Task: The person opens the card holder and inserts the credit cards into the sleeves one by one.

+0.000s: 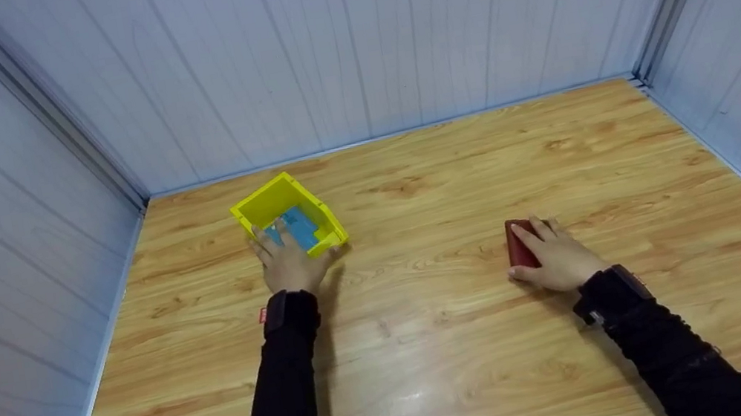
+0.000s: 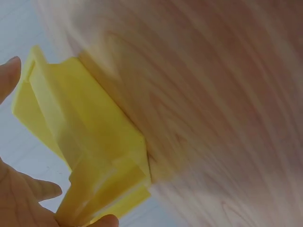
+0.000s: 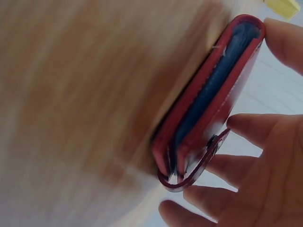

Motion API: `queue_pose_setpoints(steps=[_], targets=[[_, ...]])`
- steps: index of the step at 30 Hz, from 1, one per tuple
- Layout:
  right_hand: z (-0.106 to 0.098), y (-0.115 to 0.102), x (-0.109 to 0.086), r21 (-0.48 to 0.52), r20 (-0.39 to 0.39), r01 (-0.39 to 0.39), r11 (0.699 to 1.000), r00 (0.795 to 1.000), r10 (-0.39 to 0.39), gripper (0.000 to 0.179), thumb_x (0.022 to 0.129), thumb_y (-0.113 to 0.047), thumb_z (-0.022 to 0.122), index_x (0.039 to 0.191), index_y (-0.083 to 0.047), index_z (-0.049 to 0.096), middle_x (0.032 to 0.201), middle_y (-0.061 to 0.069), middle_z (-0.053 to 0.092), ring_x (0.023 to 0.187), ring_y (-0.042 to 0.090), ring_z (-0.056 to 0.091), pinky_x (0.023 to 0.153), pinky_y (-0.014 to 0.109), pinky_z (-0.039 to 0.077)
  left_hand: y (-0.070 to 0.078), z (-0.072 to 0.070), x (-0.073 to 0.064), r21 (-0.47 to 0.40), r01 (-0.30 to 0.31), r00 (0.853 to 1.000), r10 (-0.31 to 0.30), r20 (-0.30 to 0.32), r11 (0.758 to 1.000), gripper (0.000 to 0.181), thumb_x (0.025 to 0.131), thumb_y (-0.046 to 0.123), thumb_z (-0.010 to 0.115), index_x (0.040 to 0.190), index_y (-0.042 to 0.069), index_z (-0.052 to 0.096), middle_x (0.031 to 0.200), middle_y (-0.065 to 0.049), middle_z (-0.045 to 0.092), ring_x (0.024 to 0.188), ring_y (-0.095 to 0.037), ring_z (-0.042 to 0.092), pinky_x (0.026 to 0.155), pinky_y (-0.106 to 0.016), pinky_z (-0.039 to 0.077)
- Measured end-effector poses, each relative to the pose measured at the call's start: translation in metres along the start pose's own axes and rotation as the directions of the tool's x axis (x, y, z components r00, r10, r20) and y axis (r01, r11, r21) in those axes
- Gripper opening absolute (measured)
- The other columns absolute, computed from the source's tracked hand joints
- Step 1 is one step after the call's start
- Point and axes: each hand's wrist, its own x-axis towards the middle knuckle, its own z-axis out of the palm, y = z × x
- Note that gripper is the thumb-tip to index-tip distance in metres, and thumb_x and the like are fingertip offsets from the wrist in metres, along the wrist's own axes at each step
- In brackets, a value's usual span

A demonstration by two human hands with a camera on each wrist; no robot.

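My left hand (image 1: 291,262) is at the near side of a yellow plastic bin (image 1: 267,199), fingers spread over its rim and thumb by its front right corner. Inside the bin lies a flat blue piece (image 1: 298,226), partly covered by the fingers. From the left wrist view, the bin (image 2: 90,118) stands on the wood with fingertips close around it. To the right, my right hand (image 1: 560,259) spans a dark red wallet (image 1: 521,254) lying on the table. Its thumb meets the rounded spine of the wallet (image 3: 203,104), while the other fingers reach over the cover and the snap strap.
The wood-grain tabletop (image 1: 422,290) extends between and around both hands. Pale panel walls (image 1: 379,33) border it at the back, left and right. The bin stands near the back left corner.
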Motion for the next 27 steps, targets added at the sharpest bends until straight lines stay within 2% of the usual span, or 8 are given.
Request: queue_pose_setpoints(steps=[3,8,13,15,22,27], targets=[[-0.0001,0.0001,-0.0001,0.006,0.003,0.005,1.000,1.000,-0.005,0.082,0.096,-0.049,0.055,0.156,-0.006,0.020,0.159,0.032,0.011,0.143,0.057,0.009,0.108,0.070,0.027,-0.0019,0.0006,0.0000,0.013,-0.016,1.000,0.016,-0.006,1.000,0.112,0.083,0.056,0.070,0.158,0.004,0.005,0.160,-0.031,-0.011,0.150,-0.047,-0.004,0.115,-0.051,0.034],[0.0005,0.0009,0.0000,0.002,0.006,0.013,1.000,1.000,-0.013,0.082,0.096,-0.049,0.055,0.156,-0.006,0.020,0.159,0.031,0.012,0.143,0.057,0.010,0.108,0.070,0.028,-0.0050,0.0021,0.0001,0.063,-0.043,0.999,0.044,-0.010,0.997,0.097,0.090,0.043,0.067,0.156,-0.002,0.011,0.159,-0.033,-0.009,0.149,-0.048,-0.002,0.113,-0.048,0.037],[0.0024,0.0005,0.0005,0.009,0.020,0.012,1.000,1.000,-0.012,0.083,0.095,-0.052,0.054,0.157,-0.008,0.019,0.160,0.030,0.011,0.144,0.055,0.010,0.108,0.068,0.029,-0.0071,0.0047,0.0030,0.098,-0.069,0.997,0.071,-0.013,0.993,0.091,0.091,0.038,0.067,0.153,-0.008,0.017,0.158,-0.035,-0.008,0.149,-0.048,-0.002,0.118,-0.047,0.029],[0.0030,-0.0006,-0.0001,0.010,0.025,0.014,1.000,1.000,-0.014,0.083,0.096,-0.052,0.054,0.157,-0.008,0.019,0.160,0.030,0.010,0.145,0.054,0.010,0.108,0.068,0.031,-0.0075,0.0056,0.0037,0.106,-0.077,0.997,0.079,-0.015,0.991,0.090,0.092,0.036,0.067,0.152,-0.009,0.018,0.159,-0.034,-0.007,0.149,-0.048,-0.002,0.118,-0.047,0.029],[0.0031,-0.0036,-0.0025,0.015,0.027,0.048,0.999,0.998,-0.049,0.083,0.096,-0.048,0.055,0.156,-0.006,0.019,0.160,0.030,0.010,0.145,0.054,0.011,0.108,0.067,0.030,-0.0066,0.0072,0.0025,0.117,-0.116,0.992,0.121,-0.035,0.986,0.086,0.091,0.031,0.069,0.149,-0.013,0.022,0.158,-0.035,-0.002,0.149,-0.048,0.002,0.106,-0.045,0.046],[0.0037,-0.0071,-0.0045,0.012,0.033,0.059,0.998,0.998,-0.059,0.083,0.096,-0.050,0.055,0.156,-0.006,0.019,0.160,0.031,0.011,0.144,0.055,0.011,0.109,0.067,0.029,-0.0061,0.0085,0.0012,0.129,-0.136,0.988,0.144,-0.048,0.982,0.086,0.091,0.031,0.070,0.148,-0.015,0.025,0.158,-0.036,0.001,0.148,-0.049,0.005,0.102,-0.044,0.049]])
